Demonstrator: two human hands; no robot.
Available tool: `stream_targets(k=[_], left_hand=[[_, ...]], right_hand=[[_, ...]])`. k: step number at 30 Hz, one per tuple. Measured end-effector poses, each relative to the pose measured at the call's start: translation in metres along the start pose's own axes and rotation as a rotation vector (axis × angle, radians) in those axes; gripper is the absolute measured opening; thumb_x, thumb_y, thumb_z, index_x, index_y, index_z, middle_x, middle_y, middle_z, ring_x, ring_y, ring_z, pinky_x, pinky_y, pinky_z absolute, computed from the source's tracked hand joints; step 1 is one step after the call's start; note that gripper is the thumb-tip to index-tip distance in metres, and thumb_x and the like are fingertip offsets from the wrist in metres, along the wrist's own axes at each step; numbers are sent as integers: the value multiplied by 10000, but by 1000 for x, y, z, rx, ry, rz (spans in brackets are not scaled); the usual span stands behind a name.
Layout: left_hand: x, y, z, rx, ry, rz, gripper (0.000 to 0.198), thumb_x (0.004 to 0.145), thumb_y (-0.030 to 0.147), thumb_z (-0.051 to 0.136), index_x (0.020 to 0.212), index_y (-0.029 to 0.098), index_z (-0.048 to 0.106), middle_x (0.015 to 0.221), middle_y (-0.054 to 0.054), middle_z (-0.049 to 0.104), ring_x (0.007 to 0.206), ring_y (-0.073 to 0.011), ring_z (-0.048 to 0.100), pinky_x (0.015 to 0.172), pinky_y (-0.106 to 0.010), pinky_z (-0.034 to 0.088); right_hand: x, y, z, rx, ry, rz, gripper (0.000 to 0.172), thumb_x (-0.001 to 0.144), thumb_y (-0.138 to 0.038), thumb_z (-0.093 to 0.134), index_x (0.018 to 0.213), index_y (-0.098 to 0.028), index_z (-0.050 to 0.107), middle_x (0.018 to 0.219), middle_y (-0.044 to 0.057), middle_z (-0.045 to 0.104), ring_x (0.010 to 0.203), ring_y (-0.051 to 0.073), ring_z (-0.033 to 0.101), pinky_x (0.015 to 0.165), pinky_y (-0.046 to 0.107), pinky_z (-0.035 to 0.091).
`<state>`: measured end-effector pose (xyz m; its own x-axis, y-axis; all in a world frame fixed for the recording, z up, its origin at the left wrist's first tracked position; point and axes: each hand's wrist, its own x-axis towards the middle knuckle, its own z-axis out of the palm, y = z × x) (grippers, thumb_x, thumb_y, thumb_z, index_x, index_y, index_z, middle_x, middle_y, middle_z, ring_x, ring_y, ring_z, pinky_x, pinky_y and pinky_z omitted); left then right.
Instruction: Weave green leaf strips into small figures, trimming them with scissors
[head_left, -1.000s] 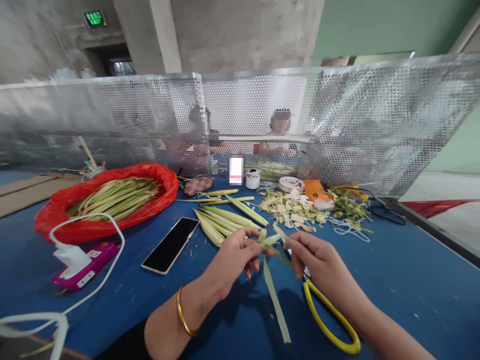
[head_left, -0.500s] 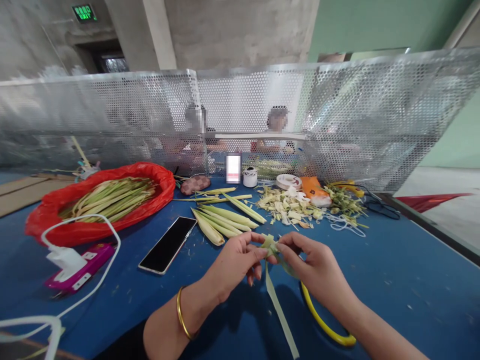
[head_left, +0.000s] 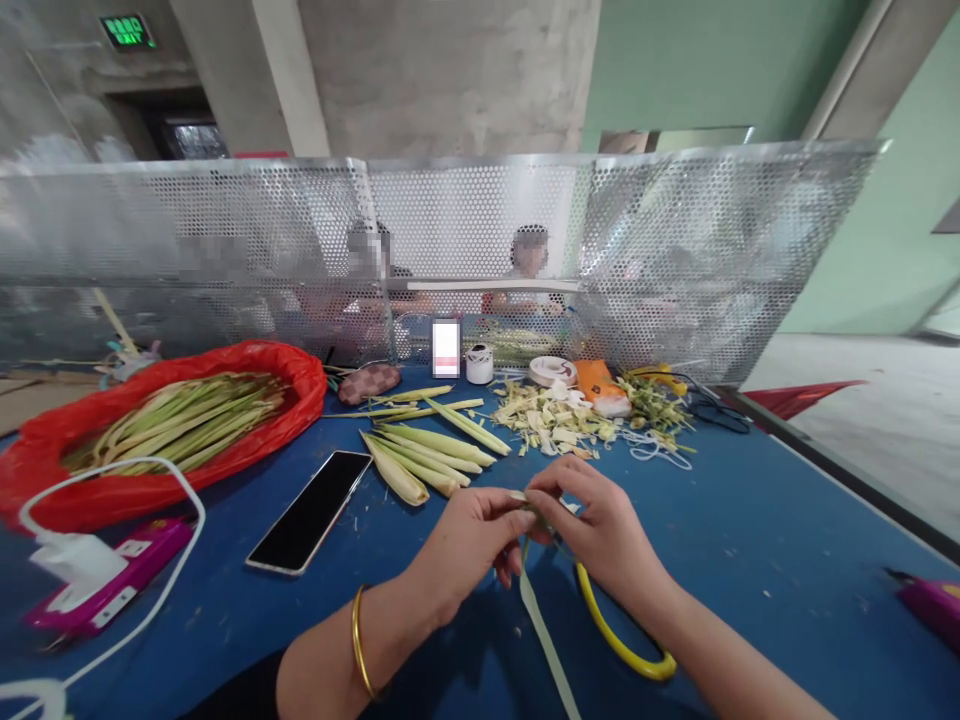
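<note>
The left hand point(head_left: 471, 545) and right hand point(head_left: 600, 520) meet at the fingertips, both pinching the folded upper end of a leaf strip point(head_left: 543, 632); its long tail hangs below, running toward the person, nearer the left.

Plenty of road on the right: blue tabletop point(head_left: 787, 590) lies open from the right hand point(head_left: 592, 515) out to a purple object point(head_left: 934, 605) at the edge of view. Straight ahead it tightens, with leaves point(head_left: 431, 450) just beyond the left hand point(head_left: 480, 535), scraps point(head_left: 544, 415) beyond the right, and the partition point(head_left: 465, 205) walling off the far side! Leftward, the phone point(head_left: 311, 515) lies across the way, then the power strip point(head_left: 135, 575), while the bag point(head_left: 251, 447) bulks up behind. Between phone and left forearm, a bare lane! Between the forearms, a hanging leaf strip point(head_left: 542, 635) and the yellow handle point(head_left: 630, 660) crowd the gap.
</note>
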<state>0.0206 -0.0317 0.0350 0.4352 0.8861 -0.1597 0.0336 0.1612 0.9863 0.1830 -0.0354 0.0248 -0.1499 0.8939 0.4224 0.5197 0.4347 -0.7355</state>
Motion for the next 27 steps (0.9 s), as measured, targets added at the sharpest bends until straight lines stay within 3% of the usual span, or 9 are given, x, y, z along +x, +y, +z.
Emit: stream_targets(k=[4,8,15,22,27], left_hand=[[5,-1,1,85,41,46,142,776,267,602,795,140,662,589,8,628,384,-69,467,388,-180,378],[10,-5,-2,153,36,98,230,761,224,574,980,164,606,699,2,683,406,-81,499,399,-192,396],[11,-8,-7,149,-18,67,334,747,177,543,1078,155,574,710,-10,704,382,-81,477,403,-199,403],[9,-7,-10,124,-121,0,201,761,198,530,887,120,666,741,-46,707,401,-54,466,417,-178,398],[3,-4,-10,177,-218,-20,148,769,205,530,715,152,657,707,-21,694,402,-53,441,426,-179,390]], right_hand=[[4,-2,-5,-89,-35,51,170,851,-275,593,691,-219,596,708,12,620,689,172,573,645,268,419],[12,-1,-10,-119,-113,103,161,830,-277,596,683,-213,601,695,-1,624,666,164,556,606,262,395],[29,-2,-15,47,-271,84,130,770,-241,636,649,-199,657,696,2,596,698,164,552,674,286,410],[42,-4,2,305,-185,259,207,789,-349,598,674,-182,559,566,-58,451,525,97,389,508,236,302],[53,-13,16,454,-200,280,230,783,-351,604,638,-192,522,515,-60,505,430,82,428,464,229,344]])
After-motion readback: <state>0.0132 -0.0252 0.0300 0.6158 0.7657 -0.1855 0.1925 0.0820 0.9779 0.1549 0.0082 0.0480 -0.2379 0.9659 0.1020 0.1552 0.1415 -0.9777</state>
